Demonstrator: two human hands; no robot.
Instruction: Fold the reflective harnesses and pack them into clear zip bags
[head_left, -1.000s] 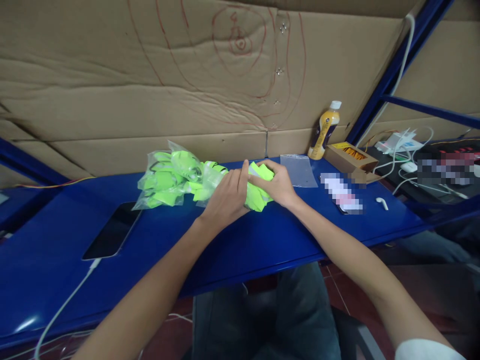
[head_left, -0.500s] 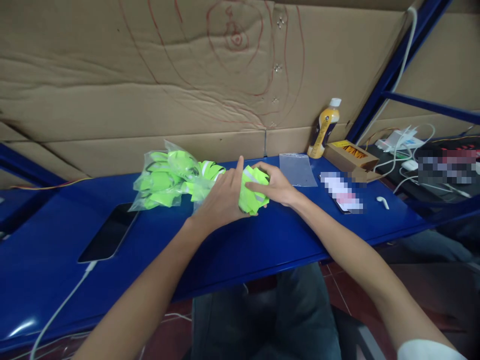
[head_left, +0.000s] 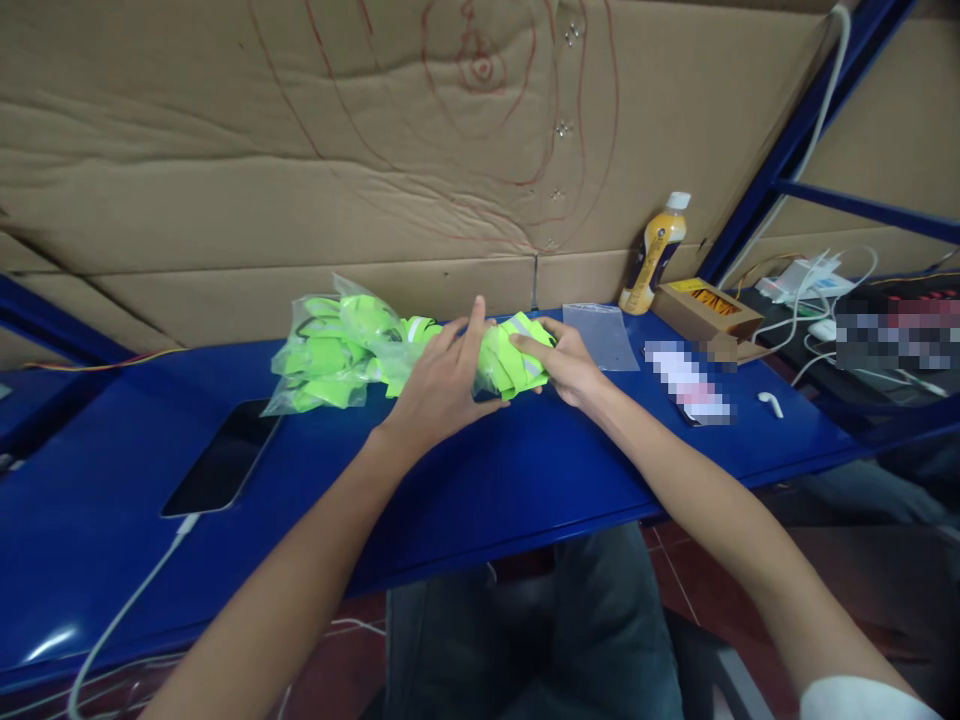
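Working at a glossy blue metal tabletop (head_left: pixel 510 490), right of a heap of lime-green fabric bands in clear plastic bags (head_left: pixel 330 355). Holding the left hand (head_left: pixel 439 385) spread, perhaps as a brace; cannot tell whether pressing. With the right hand (head_left: pixel 574 365), pinching a folded lime-green, silver-striped fabric bundle (head_left: pixel 515 352) right of the heap, probably to keep its folds together.

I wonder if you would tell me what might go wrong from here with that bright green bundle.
The folded green bundle has several loose edges, so it could unfold if the right grip slackens. The left grip is close to the bagged green pieces and might nudge them. The phone is plugged into a white cable, which a sweeping left forearm might snag.
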